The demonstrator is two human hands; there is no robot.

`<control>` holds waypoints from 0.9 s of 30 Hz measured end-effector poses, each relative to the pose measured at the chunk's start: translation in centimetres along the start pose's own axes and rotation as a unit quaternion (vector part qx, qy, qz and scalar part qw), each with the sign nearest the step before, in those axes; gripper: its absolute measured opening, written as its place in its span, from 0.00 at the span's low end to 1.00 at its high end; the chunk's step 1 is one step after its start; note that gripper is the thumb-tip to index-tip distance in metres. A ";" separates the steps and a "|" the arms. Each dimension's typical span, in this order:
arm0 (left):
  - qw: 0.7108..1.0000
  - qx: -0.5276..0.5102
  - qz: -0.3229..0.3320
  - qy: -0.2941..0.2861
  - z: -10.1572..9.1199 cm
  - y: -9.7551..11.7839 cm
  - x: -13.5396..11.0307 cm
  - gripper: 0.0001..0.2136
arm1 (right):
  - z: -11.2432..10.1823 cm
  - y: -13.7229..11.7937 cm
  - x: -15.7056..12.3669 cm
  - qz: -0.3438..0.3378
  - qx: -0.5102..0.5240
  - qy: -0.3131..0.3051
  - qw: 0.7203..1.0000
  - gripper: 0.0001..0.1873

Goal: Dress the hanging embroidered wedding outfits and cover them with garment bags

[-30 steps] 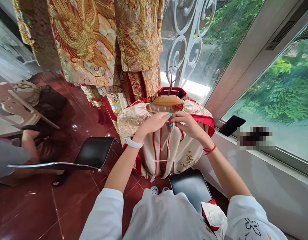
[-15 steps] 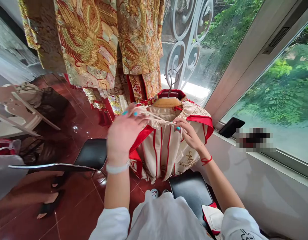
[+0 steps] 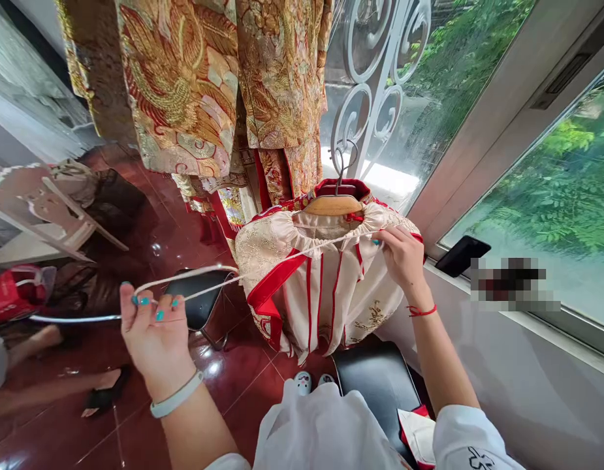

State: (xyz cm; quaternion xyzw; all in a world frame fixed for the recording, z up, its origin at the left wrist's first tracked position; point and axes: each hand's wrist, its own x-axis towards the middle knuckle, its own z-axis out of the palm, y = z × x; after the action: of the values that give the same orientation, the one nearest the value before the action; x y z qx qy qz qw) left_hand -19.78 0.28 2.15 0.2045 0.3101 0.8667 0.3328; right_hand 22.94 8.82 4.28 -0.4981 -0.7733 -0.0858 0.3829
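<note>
A cream garment [image 3: 315, 287] with red trim and gold embroidery hangs from a wooden hanger [image 3: 333, 206], its neckline gathered. From the neckline a pale drawstring cord [image 3: 208, 289] stretches out to the left, nearly taut in two strands. My left hand [image 3: 159, 346] is closed around the cord's far end, well away from the garment. At the right side of the neckline, my right hand [image 3: 402, 258] pinches the cord against the gathered edge; its fingertips are partly hidden.
Gold embroidered garments [image 3: 184, 85] hang at the back left. A black-seated chair [image 3: 375, 372] stands below the garment, with a red and white cloth [image 3: 418, 434] on it. A phone [image 3: 463, 256] lies on the windowsill. Another person's leg [image 3: 61, 388] shows at the left.
My left hand has swung from the neckline far out to the left and down, drawing the cord along. My right hand has shifted slightly right along the neckline.
</note>
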 end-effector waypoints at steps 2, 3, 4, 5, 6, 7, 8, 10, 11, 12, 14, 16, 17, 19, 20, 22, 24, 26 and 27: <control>0.996 0.064 -0.057 0.006 -0.9 -0.7 -0.6 0.13 | 0.4 0.2 -0.3 0.012 0.003 -0.026 1.000 0.16; 0.989 0.115 -0.093 0.011 -1.5 -1.3 -1.3 0.12 | 0.8 0.2 -0.8 0.026 0.018 -0.042 0.999 0.16; 0.976 0.172 -0.130 0.012 -2.1 -2.1 -2.1 0.12 | 1.2 0.1 -1.3 0.042 0.042 -0.056 0.997 0.16; 0.960 0.226 -0.166 0.005 -2.8 -2.8 -3.1 0.15 | 1.6 0.0 -1.8 0.056 0.072 -0.067 0.994 0.16; 0.941 0.274 -0.200 -0.012 -3.4 -3.3 -4.0 0.18 | 1.9 -0.1 -2.2 0.068 0.107 -0.073 0.989 0.15; 0.917 0.321 -0.233 -0.042 -3.7 -3.6 -5.0 0.21 | 2.0 -0.3 -2.5 0.077 0.148 -0.076 0.983 0.15; 0.888 0.371 -0.258 -0.082 -3.8 -3.6 -5.8 0.23 | 2.0 -0.6 -2.7 0.083 0.193 -0.077 0.975 0.14; 0.826 0.474 -0.260 -0.161 -2.8 -2.9 -7.2 0.23 | 1.7 -1.2 -2.5 0.104 0.296 -0.075 0.946 0.11; 0.804 0.514 -0.230 -0.190 -1.7 -2.5 -7.7 0.21 | 1.6 -1.6 -2.3 0.123 0.350 -0.070 0.926 0.10; 0.795 0.538 -0.185 -0.209 -0.2 -2.3 -8.1 0.18 | 1.5 -2.1 -2.2 0.145 0.404 -0.060 0.901 0.09; 0.806 0.531 -0.079 -0.250 3.4 -2.8 -8.7 0.13 | 1.5 -2.9 -1.8 0.191 0.497 -0.040 0.845 0.06; 0.817 0.487 0.006 -0.308 7.3 -4.9 -9.2 0.12 | 1.7 -3.7 -1.6 0.229 0.560 -0.033 0.796 0.05; 0.808 0.482 0.038 -0.336 9.0 -6.5 -9.4 0.13 | 1.8 -3.9 -1.6 0.241 0.578 -0.035 0.779 0.06; 0.781 0.516 0.109 -0.334 11.7 -10.0 -9.8 0.15 | 2.0 -4.3 -1.5 0.257 0.589 -0.036 0.766 0.09; 0.769 0.541 0.137 -0.311 12.6 -11.7 -10.0 0.16 | 2.2 -4.4 -1.6 0.261 0.586 -0.036 0.767 0.11; 0.753 0.577 0.173 -0.266 13.5 -14.3 -10.3 0.16 | 2.5 -4.6 -1.7 0.263 0.564 -0.045 0.781 0.15; 0.751 0.580 0.181 -0.258 13.8 -15.7 -10.6 0.11 | 3.0 -4.8 -1.8 0.258 0.516 -0.061 0.814 0.17; 0.773 0.548 0.163 -0.275 13.8 -16.2 -10.7 0.03 | 3.5 -5.0 -1.9 0.246 0.452 -0.056 0.856 0.18; 0.796 0.516 0.138 -0.284 13.7 -16.2 -10.7 0.00 | 3.6 -5.1 -2.0 0.242 0.417 -0.043 0.875 0.18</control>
State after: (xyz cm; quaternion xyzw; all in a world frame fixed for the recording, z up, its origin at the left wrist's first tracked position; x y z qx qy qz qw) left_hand 2.66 7.76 -0.39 0.6234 0.5717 0.5178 0.1280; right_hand 17.25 6.79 1.67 -0.4664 -0.6084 0.3614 0.5307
